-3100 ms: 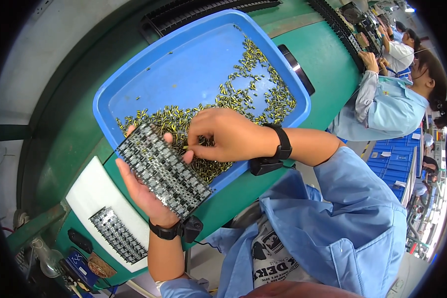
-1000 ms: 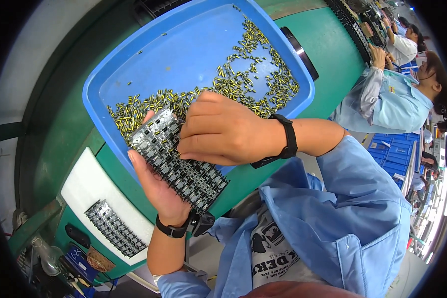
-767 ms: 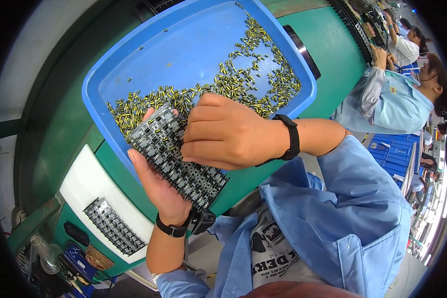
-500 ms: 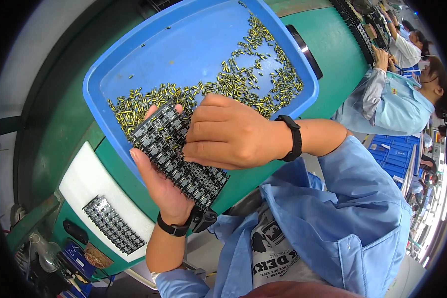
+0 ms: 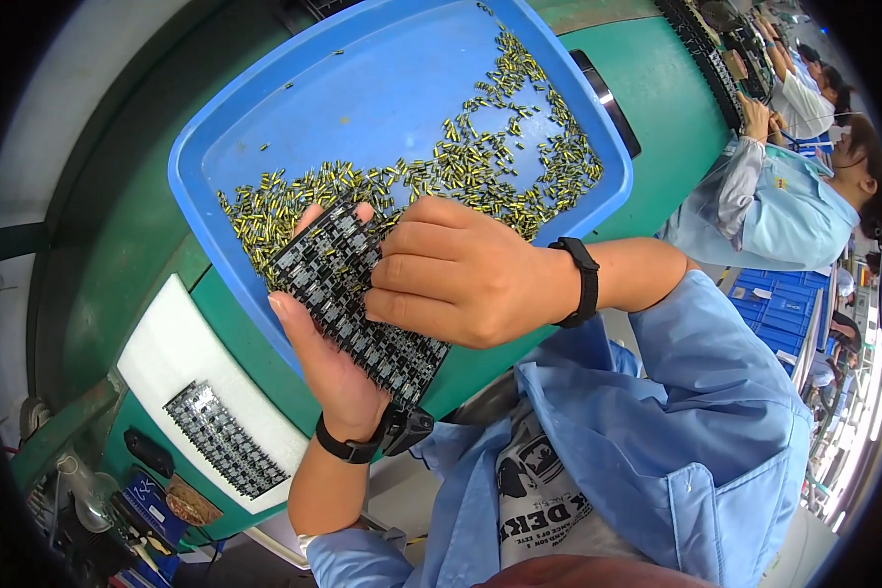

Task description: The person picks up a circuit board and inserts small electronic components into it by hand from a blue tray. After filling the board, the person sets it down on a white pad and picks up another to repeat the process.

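Observation:
A dark circuit board panel (image 5: 323,279), covered with rows of small components, lies tilted across my left hand (image 5: 338,387). The left thumb runs along its near left edge, and fingertips show past its far edge. Over the panel's right side is my right hand (image 5: 465,274), its fingers curled and closed down against the board. Whatever sits in that pinch is hidden beneath the knuckles. Just beyond the panel is a blue plastic tub (image 5: 188,196) holding a great many small cylindrical parts (image 5: 470,162), dark and yellow, which look like capacitors.
A white foam pad (image 5: 162,338) at the left carries a second circuit board panel (image 5: 223,439). The tub stands on a green worktop (image 5: 661,93). A co-worker in a light blue jacket (image 5: 774,211) sits at the right, near blue bins (image 5: 774,309).
Both hands and the panel have shifted slightly right and toward me. The tub also appears a little farther right in the picture. My left hand still holds the panel.

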`<state>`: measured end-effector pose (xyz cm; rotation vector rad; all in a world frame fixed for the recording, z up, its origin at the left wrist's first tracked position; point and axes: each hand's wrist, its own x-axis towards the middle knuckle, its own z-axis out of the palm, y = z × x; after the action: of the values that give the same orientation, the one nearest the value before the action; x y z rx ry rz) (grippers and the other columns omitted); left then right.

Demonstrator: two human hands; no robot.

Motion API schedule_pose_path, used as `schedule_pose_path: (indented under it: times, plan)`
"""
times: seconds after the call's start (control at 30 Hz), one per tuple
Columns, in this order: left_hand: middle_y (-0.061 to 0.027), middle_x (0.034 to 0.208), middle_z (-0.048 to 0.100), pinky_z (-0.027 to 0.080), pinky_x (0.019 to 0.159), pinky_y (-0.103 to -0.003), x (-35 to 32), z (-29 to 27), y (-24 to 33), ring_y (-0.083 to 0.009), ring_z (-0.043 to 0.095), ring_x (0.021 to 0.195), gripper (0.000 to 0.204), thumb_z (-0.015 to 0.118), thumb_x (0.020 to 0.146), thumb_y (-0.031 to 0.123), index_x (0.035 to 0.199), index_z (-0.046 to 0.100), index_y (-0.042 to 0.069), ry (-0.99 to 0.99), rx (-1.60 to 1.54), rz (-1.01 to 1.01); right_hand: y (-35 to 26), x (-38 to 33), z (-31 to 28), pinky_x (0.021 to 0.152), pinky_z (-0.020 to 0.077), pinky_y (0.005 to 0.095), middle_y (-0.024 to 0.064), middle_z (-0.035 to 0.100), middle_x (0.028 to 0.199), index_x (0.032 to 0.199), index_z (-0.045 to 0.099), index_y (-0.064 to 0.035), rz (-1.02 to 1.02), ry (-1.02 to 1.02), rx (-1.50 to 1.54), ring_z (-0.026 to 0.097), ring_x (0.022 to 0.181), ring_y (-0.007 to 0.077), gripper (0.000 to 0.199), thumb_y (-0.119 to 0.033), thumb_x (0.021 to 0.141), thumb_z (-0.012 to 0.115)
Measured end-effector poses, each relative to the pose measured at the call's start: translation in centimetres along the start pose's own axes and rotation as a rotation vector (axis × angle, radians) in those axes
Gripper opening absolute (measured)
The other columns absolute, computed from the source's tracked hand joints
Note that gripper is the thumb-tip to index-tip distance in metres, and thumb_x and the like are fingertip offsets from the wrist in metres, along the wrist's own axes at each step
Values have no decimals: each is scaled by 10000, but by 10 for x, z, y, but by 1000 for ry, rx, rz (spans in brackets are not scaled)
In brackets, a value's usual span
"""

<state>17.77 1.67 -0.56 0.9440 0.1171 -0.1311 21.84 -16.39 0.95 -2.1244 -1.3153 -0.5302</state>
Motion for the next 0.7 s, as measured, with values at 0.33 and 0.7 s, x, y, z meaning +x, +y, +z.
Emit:
schedule_pose_path:
  times: [0.33, 0.7]
  plan:
    - [-234, 1480, 643, 497, 1167, -434, 8, -6, 9, -311, 650, 1325, 701, 236, 1189, 553, 1606, 434, 26, 21, -189, -153, 8, 0, 7, 738, 484, 398, 59, 695, 980, 1058, 780, -49, 53, 133, 101, 665, 897, 253, 260, -201, 862, 858]
    - [-268, 1482, 637, 502, 1176, -447, 9, -15, 9, -336, 654, 1327, 668, 204, 1200, 501, 1597, 444, 21, -15, -349, -191, 6, 1, 12, 740, 457, 395, 46, 690, 1041, 1137, 811, -86, 60, 60, 135, 639, 908, 243, 297, -169, 858, 870]
